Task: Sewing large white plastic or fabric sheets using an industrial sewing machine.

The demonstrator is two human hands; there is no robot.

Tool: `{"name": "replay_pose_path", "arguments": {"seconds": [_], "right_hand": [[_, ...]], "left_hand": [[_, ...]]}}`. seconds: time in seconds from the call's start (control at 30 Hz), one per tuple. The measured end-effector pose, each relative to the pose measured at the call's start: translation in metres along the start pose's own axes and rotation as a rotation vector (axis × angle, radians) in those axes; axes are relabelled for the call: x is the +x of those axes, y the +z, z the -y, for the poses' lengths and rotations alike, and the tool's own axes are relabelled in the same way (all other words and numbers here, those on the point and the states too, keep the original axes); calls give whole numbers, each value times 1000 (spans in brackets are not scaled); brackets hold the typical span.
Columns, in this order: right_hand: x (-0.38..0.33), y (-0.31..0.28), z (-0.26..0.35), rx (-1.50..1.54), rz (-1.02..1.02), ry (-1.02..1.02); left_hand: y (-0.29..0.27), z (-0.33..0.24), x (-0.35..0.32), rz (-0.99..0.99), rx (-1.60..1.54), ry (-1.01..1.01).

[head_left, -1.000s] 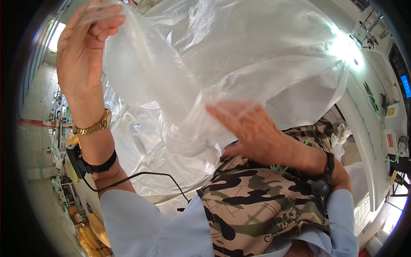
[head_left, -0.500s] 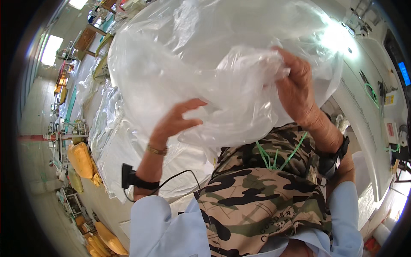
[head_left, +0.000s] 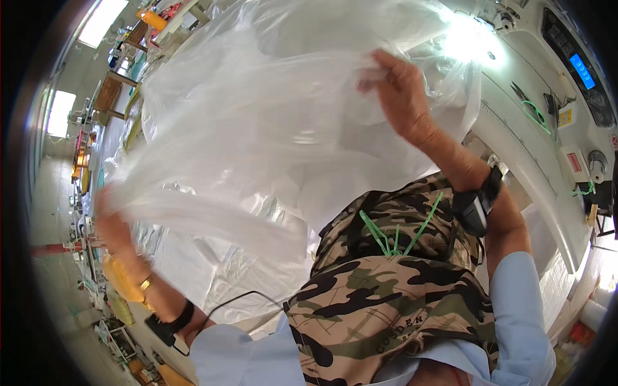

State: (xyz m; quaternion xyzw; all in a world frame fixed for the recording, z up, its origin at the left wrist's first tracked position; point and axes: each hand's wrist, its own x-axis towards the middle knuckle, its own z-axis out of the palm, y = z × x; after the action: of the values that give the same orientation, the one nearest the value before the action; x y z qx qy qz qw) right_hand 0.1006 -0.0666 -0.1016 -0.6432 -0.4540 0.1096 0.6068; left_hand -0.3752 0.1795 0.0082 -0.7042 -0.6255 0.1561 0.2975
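Observation:
A large sheet of clear plastic film [head_left: 257, 122] spreads in front of me, billowing and partly blurred. My right hand [head_left: 402, 93] is raised near its upper middle, fingers bent and closed on the film's edge. Far out to the left, my left hand [head_left: 116, 222] is smeared by motion; the film stretches right up to its fingers, which appear closed on it. More crumpled film [head_left: 225, 264] lies below, between my left arm and the camouflage apron [head_left: 386, 289] that I wear.
At right is a white sewing machine [head_left: 573, 96] with a lit blue display. Green-handled snips [head_left: 534, 114] lie on its table [head_left: 515, 141], which has a ruler scale. A wooden stool [head_left: 111, 96] and yellow bundles [head_left: 122, 276] stand at left.
My left hand, open before, has swung far left and down, and the film now stretches out to it. The right hand has shifted left and slightly up, still with the film.

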Motion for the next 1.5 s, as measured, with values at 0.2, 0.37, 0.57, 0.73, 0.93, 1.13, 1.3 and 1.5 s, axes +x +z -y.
{"name": "replay_pose_path", "arguments": {"seconds": [0.2, 0.37, 0.57, 0.73, 0.93, 1.13, 1.3, 1.5], "right_hand": [[-36, 23, -11, -292, 188, -325], [-57, 20, -38, -382, 405, -468], [-81, 24, -46, -408, 586, -474], [-89, 19, -34, -412, 599, -400], [-97, 13, -21, -356, 582, -568], [-101, -23, -20, -391, 529, -525], [-106, -62, -28, -438, 480, -475], [-119, -103, -28, -436, 316, -294]], "left_hand": [[79, 28, -96, -642, 238, -216], [148, -75, -174, 539, -419, 489], [73, -137, -206, 556, -1060, 855], [-13, -188, -184, 282, -1296, 715], [7, -244, -150, 78, -991, 988], [54, -197, -102, 43, -1105, 779], [130, -97, -52, -305, -683, 679], [257, 97, -6, -346, -322, 329]]}}
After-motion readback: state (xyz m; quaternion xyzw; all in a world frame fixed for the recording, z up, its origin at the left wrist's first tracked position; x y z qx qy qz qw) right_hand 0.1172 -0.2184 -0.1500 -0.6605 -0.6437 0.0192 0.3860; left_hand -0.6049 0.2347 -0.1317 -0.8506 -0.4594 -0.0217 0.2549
